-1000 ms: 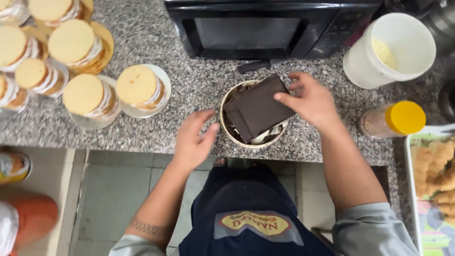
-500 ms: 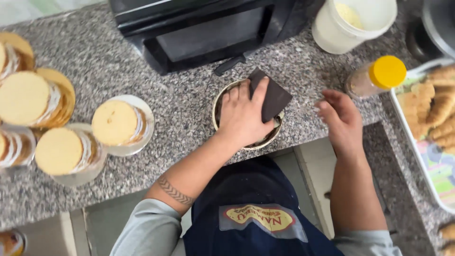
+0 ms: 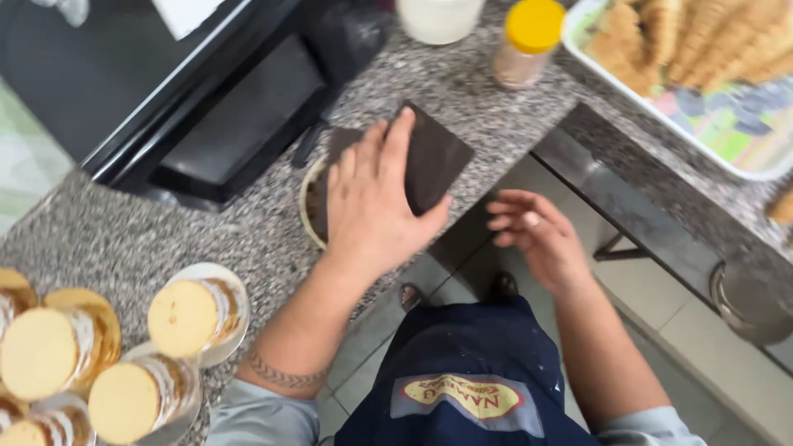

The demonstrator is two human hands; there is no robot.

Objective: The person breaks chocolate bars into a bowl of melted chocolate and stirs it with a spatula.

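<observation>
1. A dark brown, flat square slab (image 3: pixel 434 161) is pressed down by the left hand (image 3: pixel 372 202) onto a round, cream-rimmed bowl (image 3: pixel 312 206) standing on the speckled grey granite counter (image 3: pixel 248 248), just in front of a black microwave oven (image 3: pixel 206 107).

2. The left grip is laid flat and open, palm down and fingers spread across the slab; nothing is clasped. The right hand (image 3: pixel 537 235) is held off the counter's edge, apart from the slab, its fingers loosely curled and its grip empty.

3. The step in hand is judged to be the seating of the slab over the bowl. One corner of the slab is seen jutting past the rim toward the right, so any further move would call for even downward pressure and a steadied bowl, lest the slab tip or crack.

4. The slab looks matte, thin and stiff, with sharp straight edges; the bowl's contents are hidden beneath it.

5. Stacked pale yellow round discs in clear wrapping (image 3: pixel 190 318) are seen at lower left, a yellow-lidded shaker bottle (image 3: pixel 524 41) and a white tub (image 3: pixel 438 16) at top, and a tray of golden wafer cones (image 3: pixel 686 49) at upper right.
</observation>
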